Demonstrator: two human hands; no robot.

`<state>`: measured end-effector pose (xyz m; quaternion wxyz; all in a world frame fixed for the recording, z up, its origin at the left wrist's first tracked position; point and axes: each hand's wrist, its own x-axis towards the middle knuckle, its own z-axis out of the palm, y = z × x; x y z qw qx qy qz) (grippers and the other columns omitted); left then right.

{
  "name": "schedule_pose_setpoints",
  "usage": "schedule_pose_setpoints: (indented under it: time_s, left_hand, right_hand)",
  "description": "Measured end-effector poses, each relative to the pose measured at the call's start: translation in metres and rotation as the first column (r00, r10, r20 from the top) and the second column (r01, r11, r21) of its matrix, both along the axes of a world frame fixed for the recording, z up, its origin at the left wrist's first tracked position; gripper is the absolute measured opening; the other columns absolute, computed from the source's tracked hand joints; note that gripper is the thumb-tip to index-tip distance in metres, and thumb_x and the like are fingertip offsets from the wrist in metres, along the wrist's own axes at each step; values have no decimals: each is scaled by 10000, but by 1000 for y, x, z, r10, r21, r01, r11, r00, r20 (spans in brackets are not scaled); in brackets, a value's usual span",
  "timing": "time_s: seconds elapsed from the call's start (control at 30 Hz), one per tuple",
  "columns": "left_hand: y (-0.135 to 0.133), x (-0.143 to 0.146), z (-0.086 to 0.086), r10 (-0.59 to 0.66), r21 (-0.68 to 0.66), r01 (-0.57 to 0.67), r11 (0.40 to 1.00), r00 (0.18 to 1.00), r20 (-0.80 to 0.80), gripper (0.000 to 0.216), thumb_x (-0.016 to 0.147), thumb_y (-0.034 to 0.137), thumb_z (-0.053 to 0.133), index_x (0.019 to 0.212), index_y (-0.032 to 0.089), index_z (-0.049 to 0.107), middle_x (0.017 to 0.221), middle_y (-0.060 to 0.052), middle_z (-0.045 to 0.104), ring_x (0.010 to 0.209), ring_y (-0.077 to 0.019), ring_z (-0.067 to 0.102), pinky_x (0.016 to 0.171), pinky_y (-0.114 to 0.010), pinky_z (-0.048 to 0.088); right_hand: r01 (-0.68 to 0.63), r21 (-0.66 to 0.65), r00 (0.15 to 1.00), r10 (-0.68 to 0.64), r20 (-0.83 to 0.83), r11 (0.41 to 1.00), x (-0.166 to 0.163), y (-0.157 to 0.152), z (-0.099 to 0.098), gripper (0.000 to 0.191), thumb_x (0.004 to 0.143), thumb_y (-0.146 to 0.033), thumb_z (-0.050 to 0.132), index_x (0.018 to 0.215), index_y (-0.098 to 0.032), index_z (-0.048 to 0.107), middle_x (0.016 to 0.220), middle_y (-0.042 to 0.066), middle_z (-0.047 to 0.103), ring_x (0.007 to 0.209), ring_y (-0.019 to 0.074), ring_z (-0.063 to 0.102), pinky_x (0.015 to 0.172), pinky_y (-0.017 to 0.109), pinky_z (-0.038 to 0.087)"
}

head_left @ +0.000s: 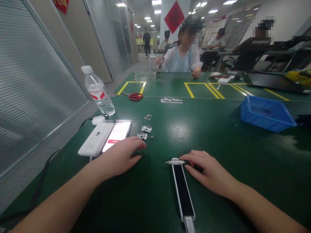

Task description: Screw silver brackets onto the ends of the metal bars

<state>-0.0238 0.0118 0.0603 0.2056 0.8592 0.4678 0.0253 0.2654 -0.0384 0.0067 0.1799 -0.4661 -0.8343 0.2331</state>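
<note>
My left hand rests low over the green table, thumb and fingers apart. A small metal ring lies at its thumb tip. Just beyond the fingers are two small metal bracket plates and a nut. My right hand pinches the dark end of a slim, pointed metal rod between thumb and fingers. That rod lies crosswise at the head of a long flat bar, black with silver edges, which stretches toward me.
Left of my left hand lie a lit phone and a white power bank, with a water bottle behind. Red-handled scissors, small washers and metal strips are farther back. A blue bin stands right; a person sits opposite.
</note>
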Motion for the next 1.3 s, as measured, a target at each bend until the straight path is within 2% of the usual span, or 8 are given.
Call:
schedule_pose_setpoints:
  time_s: [0.17,0.37,0.63,0.8,0.87,1.03,1.2,1.3]
  left_hand:
    - [1,2,-13,-9,-7,9,1000,999,-49,233,833,172,574,1046,210,660,1075,-67,653,961,-241,632,829,-374,513]
    - [0,12,-15,-43,9,44,999,997,-67,148,835,123,538,878,186,665,942,-58,653,831,-206,630,720,-310,505]
    - [2,26,-19,-74,52,71,996,996,59,230,814,119,569,1025,194,623,975,-45,651,806,-176,621,699,-291,507]
    - [18,18,-22,74,231,-108,967,985,154,267,865,214,581,1126,164,594,1110,-90,630,985,-223,601,862,-363,497]
    - [26,16,-25,156,352,-158,923,987,34,287,875,191,552,1155,137,585,1144,-122,615,1066,-263,570,924,-409,462]
    - [42,12,-33,201,363,-153,919,975,-98,192,864,155,527,1024,138,633,988,-114,649,947,-271,606,841,-404,478]
    - [35,13,-21,150,351,-121,928,987,-56,149,863,118,487,887,171,624,907,-75,645,885,-240,607,800,-366,473]
    - [18,20,-7,-46,296,-5,955,985,167,163,874,90,451,879,178,589,955,-57,628,890,-199,592,765,-312,472]
  right_hand:
    - [1,5,1000,-1,8,1000,0,0,0,248,898,-147,482,1080,-213,638,787,32,625,735,174,578,704,338,428]
    - [-7,-10,1000,7,3,1000,1,-1,0,218,908,-162,483,1055,-210,637,770,23,609,729,173,573,710,341,419]
    - [-6,-4,1000,6,8,1000,1,-2,3,203,901,-167,492,1023,-210,648,756,16,596,716,164,559,704,333,414]
    - [-7,19,1000,7,-2,1000,2,-2,2,207,900,-161,496,1027,-211,652,745,14,592,706,159,556,698,326,416]
    - [-5,29,1000,5,-4,1000,2,-2,2,204,898,-166,502,1024,-214,656,740,11,594,702,158,559,691,321,417]
    - [-9,23,1000,9,-21,1000,2,-1,1,179,922,-196,494,989,-209,660,747,12,614,698,153,567,695,318,423]
    - [-11,22,998,13,-66,1000,4,0,-2,190,951,-220,467,958,-201,655,811,32,644,746,158,582,731,328,425]
    - [-17,21,999,18,-48,1000,4,0,-2,186,949,-218,468,966,-199,652,790,28,631,738,158,577,726,328,420]
